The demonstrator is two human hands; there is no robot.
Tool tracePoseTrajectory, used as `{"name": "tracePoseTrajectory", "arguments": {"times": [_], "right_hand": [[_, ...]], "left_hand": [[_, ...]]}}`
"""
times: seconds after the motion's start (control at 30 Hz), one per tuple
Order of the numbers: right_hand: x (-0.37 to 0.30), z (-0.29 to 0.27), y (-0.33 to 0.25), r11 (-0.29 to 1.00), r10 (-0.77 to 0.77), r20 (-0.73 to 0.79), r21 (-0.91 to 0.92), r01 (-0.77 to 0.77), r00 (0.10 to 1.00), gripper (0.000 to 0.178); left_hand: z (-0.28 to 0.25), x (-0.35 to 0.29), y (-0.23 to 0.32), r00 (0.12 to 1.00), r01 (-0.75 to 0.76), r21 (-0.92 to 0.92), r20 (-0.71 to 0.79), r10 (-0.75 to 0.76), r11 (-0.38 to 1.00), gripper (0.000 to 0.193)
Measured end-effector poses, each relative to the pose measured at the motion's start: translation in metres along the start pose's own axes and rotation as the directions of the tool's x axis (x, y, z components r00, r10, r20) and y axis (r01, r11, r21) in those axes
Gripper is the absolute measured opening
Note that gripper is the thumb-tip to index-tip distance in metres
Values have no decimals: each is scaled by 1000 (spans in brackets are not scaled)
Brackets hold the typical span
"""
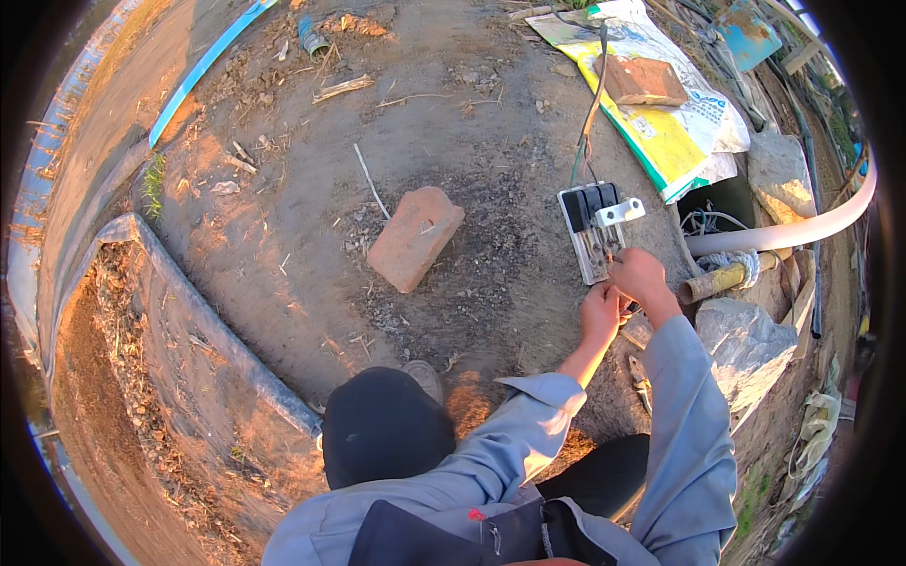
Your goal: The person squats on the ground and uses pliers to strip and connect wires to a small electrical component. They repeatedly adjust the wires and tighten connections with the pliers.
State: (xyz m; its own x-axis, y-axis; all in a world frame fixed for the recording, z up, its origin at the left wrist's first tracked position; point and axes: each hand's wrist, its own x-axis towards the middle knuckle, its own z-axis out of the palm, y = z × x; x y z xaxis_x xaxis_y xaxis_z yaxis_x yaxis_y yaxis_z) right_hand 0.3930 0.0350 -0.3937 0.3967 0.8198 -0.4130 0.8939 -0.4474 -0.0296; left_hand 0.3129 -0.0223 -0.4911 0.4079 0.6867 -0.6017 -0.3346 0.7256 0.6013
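An electrical knife switch (592,226) with a pale base, black cover and white handle lies on the ground, right of centre. Cables run from its far end up past a sack. At its near end my right hand (643,279) touches the metal terminal area with fingers pinched together. My left hand (599,316) is just below and beside it, its fingertips closed near the same corner. Whatever the fingertips hold is too small and covered to make out. A slim tool-like object (641,381) lies on the soil by my right forearm; its kind is unclear.
A reddish brick (415,239) lies left of the switch. Another brick (645,81) weighs down a white and yellow sack (679,141). Rocks (746,349), a rope-wrapped pole (727,278) and a thick pale hose (802,226) crowd the right. Plastic sheeting (222,330) edges the ground left.
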Motion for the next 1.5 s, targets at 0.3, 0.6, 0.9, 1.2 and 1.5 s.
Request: {"name": "tracePoseTrajectory", "arguments": {"times": [0.3, 0.6, 0.9, 1.2, 1.5], "right_hand": [[0, 0, 3, 917, -288, -26, -295, 268, 957, 19], [0, -5, -4, 997, -1, 45, -75, 4, 999, 23], [-1, -12, -9, 992, -25, 99, -119, 37, 995, 25], [-2, 0, -4, 992, -48, 49, -111, 53, 998, 24], [-4, -2, 4, 988, -122, -52, -101, 116, 991, 22]], "left_hand": [[1, -1, 4, 1000, 11, -6, 1, -11, 1000, 25], [0, -7, 11, 997, -37, -36, 65, 40, 999, 30], [-1, -7, 12, 998, -23, -28, 59, 25, 999, 33], [0, -6, 8, 999, -35, -30, 31, 35, 999, 29], [-1, -5, 6, 999, -37, -16, 30, 37, 999, 30]]}}
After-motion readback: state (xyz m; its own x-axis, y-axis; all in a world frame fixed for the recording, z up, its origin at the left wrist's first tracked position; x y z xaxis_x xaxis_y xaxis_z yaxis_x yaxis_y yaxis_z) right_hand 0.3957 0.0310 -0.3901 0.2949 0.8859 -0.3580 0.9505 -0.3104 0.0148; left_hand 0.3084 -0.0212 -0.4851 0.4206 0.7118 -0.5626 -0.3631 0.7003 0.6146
